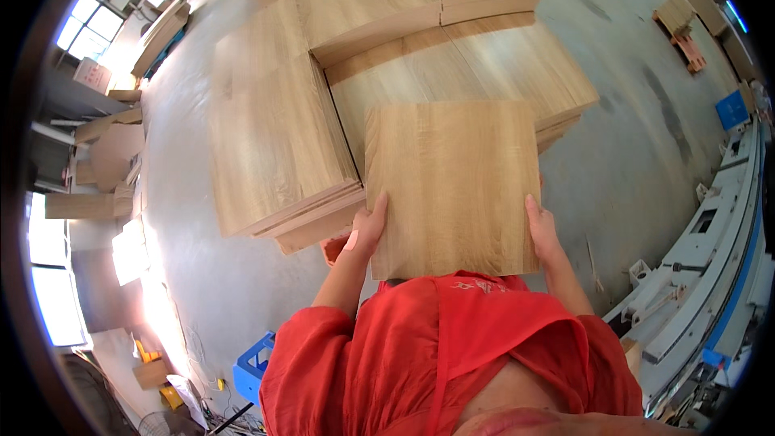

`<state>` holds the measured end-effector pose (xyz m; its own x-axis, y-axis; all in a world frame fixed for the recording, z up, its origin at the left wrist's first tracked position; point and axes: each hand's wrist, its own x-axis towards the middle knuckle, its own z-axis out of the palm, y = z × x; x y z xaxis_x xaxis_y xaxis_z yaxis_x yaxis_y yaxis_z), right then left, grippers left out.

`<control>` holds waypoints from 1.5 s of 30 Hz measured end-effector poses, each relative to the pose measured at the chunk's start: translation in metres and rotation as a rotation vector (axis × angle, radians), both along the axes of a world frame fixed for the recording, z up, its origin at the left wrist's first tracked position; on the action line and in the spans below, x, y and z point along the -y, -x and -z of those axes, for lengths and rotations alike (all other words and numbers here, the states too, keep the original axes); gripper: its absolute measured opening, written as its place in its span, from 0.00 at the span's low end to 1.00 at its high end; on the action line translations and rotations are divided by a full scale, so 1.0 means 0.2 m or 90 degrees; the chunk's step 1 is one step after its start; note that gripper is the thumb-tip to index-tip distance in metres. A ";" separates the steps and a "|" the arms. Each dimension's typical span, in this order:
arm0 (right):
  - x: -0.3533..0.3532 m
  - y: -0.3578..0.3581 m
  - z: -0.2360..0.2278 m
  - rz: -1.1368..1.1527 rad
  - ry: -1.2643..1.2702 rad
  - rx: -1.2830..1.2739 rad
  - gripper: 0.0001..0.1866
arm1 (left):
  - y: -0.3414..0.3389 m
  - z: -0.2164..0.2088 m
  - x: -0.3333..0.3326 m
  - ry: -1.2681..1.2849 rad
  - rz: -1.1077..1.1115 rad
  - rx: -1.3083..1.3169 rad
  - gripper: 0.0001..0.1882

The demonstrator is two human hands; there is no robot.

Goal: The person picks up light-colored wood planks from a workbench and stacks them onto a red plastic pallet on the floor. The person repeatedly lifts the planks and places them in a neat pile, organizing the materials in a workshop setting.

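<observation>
A light wood-grain panel point(452, 186), nearly square, is held in front of my red apron. My left hand point(371, 226) grips its left edge, thumb on the upper face and fingers hidden beneath. On the opposite edge my right hand point(541, 226) holds it the same way. Beyond the panel lie stacks of similar boards: a tall left stack point(274, 129), a far stack point(371, 8) and a lower middle stack point(484, 60). The held panel overlaps the near part of the lower stack, and whether they touch is hard to tell.
A long grey machine rail point(694, 274) with a blue strip runs along the right. At lower left stands a blue plastic stool or crate point(254, 367). Cardboard pieces point(117, 153) lean by the left wall. A loaded orange pallet point(686, 52) sits far right.
</observation>
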<state>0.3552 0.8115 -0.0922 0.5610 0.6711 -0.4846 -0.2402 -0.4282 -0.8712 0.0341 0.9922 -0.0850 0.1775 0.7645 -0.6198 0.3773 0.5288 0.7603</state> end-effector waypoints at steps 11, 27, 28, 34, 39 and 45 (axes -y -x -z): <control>-0.49 -0.39 0.00 -0.228 -0.005 -0.239 0.32 | 0.04 0.00 0.45 0.317 -0.308 0.465 0.31; -0.40 -0.39 0.16 -0.396 -0.027 -0.173 0.22 | -0.13 0.24 0.31 0.139 -0.435 0.514 0.15; -0.42 -0.41 0.18 -0.395 -0.010 -0.203 0.21 | -0.19 0.20 0.26 0.143 -0.535 0.525 0.12; -0.74 -0.33 0.11 -0.319 0.026 -0.316 0.19 | -0.20 0.26 0.00 0.093 -0.585 0.531 0.10; -0.85 -0.29 0.09 -0.294 -0.013 -0.400 0.19 | -0.19 0.30 -0.13 0.090 -0.568 0.550 0.11; -0.91 -0.25 0.12 -0.265 -0.037 -0.395 0.19 | -0.18 0.31 -0.20 0.063 -0.527 0.554 0.12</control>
<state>0.4048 0.9942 -0.1170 -0.1089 0.8022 -0.5871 -0.5230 -0.5485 -0.6524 0.0710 1.0327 -0.1462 0.0438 0.7999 -0.5985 -0.7232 0.4387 0.5334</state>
